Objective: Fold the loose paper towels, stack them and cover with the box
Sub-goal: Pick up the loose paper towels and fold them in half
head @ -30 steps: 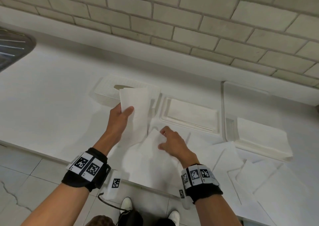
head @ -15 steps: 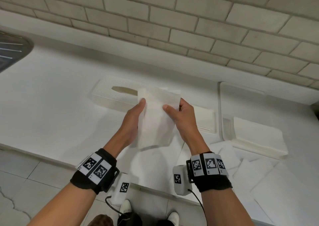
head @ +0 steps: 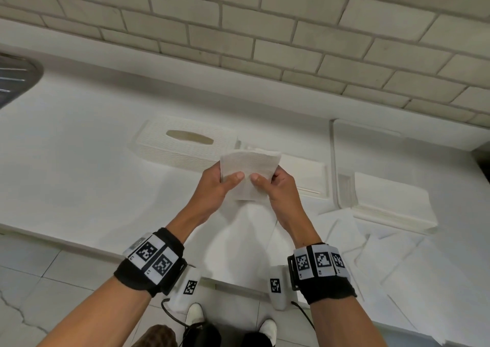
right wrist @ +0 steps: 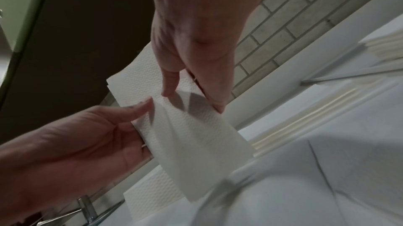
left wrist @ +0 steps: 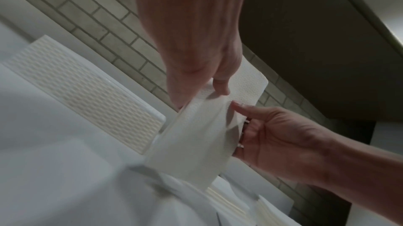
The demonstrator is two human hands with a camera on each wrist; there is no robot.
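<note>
Both hands are on one towel point(head: 249, 175), held up off the counter point(head: 79, 166) about dead centre of the head view. Left hand point(head: 212, 187) pinches its left edge, right hand point(head: 282, 190) pinches the right edge, thumbs on the near face almost touching each other, fingers curled behind. Looks like it's already doubled over, with the long axis running roughly 12 to 6 and the bottom hanging free.

My guess is the next bit is setting it on the stack point(head: 392, 206), which sits at about 3 o'clock from the grip, so the right hand is clearly the nearer one. A flat tray point(head: 315, 177) lies right behind the towel at 1 to 2 o'clock, just beside it from this angle. The box point(head: 183, 145) is at 10 to 11 o'clock, closer to the left hand, slot facing up.

More loose sheets point(head: 397, 262) are spread at 4 to 5 o'clock near the counter's front edge, some overlapping. Open counter lies off toward 9, so there's swing space that way; the right side is crowded, so the drop needs care not to drag a loose sheet along.
</note>
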